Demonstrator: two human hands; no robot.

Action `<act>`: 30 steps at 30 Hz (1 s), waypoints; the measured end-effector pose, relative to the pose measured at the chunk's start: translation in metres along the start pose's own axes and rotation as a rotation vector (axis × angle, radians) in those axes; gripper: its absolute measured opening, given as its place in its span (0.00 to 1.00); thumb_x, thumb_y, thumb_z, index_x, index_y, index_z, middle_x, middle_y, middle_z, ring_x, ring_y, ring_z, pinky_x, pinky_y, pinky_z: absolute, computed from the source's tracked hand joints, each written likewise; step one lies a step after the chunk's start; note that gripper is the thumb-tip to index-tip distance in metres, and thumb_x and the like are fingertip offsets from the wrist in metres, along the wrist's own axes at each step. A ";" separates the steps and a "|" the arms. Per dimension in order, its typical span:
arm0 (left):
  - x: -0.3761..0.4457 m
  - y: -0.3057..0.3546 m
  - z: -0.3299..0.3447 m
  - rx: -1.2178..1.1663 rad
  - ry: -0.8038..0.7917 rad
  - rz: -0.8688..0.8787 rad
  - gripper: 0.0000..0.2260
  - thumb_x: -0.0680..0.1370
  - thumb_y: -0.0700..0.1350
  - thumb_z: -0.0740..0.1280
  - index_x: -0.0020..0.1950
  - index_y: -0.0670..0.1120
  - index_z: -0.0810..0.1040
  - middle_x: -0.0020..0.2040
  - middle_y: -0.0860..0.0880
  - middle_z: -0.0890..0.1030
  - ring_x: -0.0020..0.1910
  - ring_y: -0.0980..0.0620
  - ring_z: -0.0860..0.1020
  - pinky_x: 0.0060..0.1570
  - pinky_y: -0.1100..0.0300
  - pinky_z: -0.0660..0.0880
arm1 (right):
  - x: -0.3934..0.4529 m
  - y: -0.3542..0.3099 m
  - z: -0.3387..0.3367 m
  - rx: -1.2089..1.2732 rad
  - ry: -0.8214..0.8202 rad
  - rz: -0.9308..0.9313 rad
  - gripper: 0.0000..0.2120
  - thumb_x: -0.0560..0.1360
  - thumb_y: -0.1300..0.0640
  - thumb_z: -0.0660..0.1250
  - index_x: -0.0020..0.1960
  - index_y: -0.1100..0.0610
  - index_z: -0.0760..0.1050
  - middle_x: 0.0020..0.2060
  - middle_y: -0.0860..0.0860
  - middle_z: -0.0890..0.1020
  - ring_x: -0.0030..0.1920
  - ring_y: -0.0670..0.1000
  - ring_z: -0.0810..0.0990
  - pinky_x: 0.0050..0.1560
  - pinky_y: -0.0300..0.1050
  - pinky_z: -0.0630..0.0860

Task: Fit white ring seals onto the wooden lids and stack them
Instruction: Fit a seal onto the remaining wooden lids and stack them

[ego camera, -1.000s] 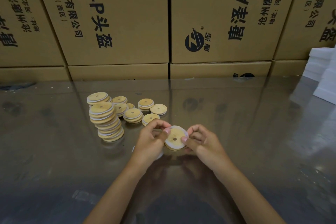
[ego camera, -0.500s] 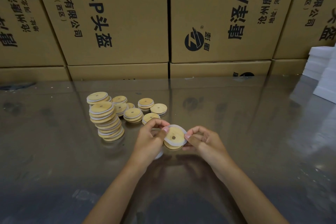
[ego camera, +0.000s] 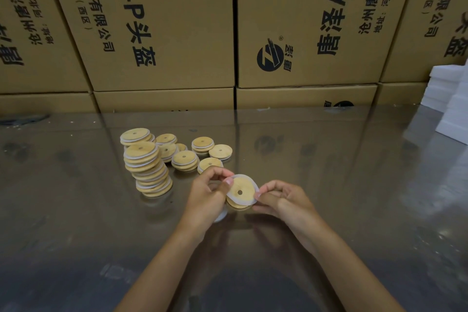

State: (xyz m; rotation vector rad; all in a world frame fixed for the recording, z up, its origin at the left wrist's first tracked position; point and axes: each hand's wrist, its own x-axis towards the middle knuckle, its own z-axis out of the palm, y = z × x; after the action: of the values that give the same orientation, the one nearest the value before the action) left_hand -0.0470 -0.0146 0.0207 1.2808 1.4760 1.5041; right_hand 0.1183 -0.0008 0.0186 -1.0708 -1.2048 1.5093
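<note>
Both hands meet over the table [ego camera: 329, 185], holding one lid [ego camera: 240, 191] between them. The left hand [ego camera: 207, 197] has its fingers curled, thumb tip pressed on the lid's left edge; the right hand [ego camera: 283, 197] has its fingers curled too, pinching the right edge where the ring [ego camera: 241, 202] runs. The ring is only partly seated — it loops loosely around the lid's upper face, standing off the rim at the top and lower left. The lid tilts toward the camera, its centre hole showing between the two thumbs. A bit of white shows under the left hand's heel; what it is cannot be told.

Beyond the left fingers, up and to the left, stands a leaning stack [ego camera: 148, 170] of finished lids, with shorter piles [ego camera: 184, 159] and single lids just behind the knuckles. Boxes [ego camera: 164, 33] wall the table's far edge — white foam blocks [ego camera: 453, 109] sit far off to the right.
</note>
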 end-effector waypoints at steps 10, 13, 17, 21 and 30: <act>-0.001 0.002 0.000 -0.037 0.047 -0.089 0.06 0.78 0.36 0.67 0.44 0.46 0.79 0.42 0.48 0.82 0.45 0.48 0.80 0.52 0.42 0.78 | -0.001 -0.001 -0.001 -0.008 -0.037 -0.005 0.04 0.74 0.70 0.71 0.49 0.68 0.78 0.42 0.62 0.85 0.42 0.50 0.84 0.48 0.40 0.83; -0.002 0.001 0.001 -0.049 0.036 -0.077 0.07 0.78 0.36 0.67 0.44 0.46 0.79 0.39 0.50 0.82 0.41 0.51 0.79 0.45 0.49 0.79 | -0.001 -0.001 -0.001 -0.018 -0.040 0.012 0.06 0.72 0.70 0.72 0.48 0.65 0.77 0.42 0.62 0.84 0.41 0.51 0.84 0.50 0.43 0.83; -0.003 0.002 0.002 0.002 0.005 -0.010 0.06 0.78 0.36 0.66 0.45 0.46 0.79 0.39 0.53 0.83 0.37 0.60 0.78 0.37 0.68 0.73 | 0.000 0.000 -0.001 0.004 -0.058 0.020 0.12 0.71 0.72 0.72 0.49 0.61 0.73 0.42 0.60 0.84 0.42 0.52 0.84 0.49 0.45 0.83; -0.003 0.005 0.001 0.003 -0.010 0.002 0.04 0.78 0.37 0.66 0.47 0.44 0.79 0.40 0.52 0.83 0.37 0.61 0.79 0.39 0.69 0.74 | -0.001 -0.001 -0.006 0.044 -0.119 0.048 0.14 0.72 0.71 0.73 0.56 0.65 0.76 0.48 0.61 0.86 0.47 0.53 0.85 0.54 0.46 0.82; -0.005 0.007 0.000 -0.030 -0.084 0.002 0.03 0.78 0.36 0.67 0.49 0.41 0.80 0.41 0.50 0.83 0.37 0.59 0.79 0.40 0.65 0.74 | -0.001 0.000 -0.004 0.045 -0.127 0.044 0.13 0.74 0.64 0.73 0.56 0.67 0.78 0.50 0.62 0.85 0.48 0.53 0.84 0.52 0.46 0.83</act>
State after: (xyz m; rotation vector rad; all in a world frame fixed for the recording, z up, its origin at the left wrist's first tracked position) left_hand -0.0443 -0.0207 0.0267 1.3122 1.3942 1.4509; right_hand 0.1227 -0.0008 0.0178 -0.9890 -1.2348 1.6517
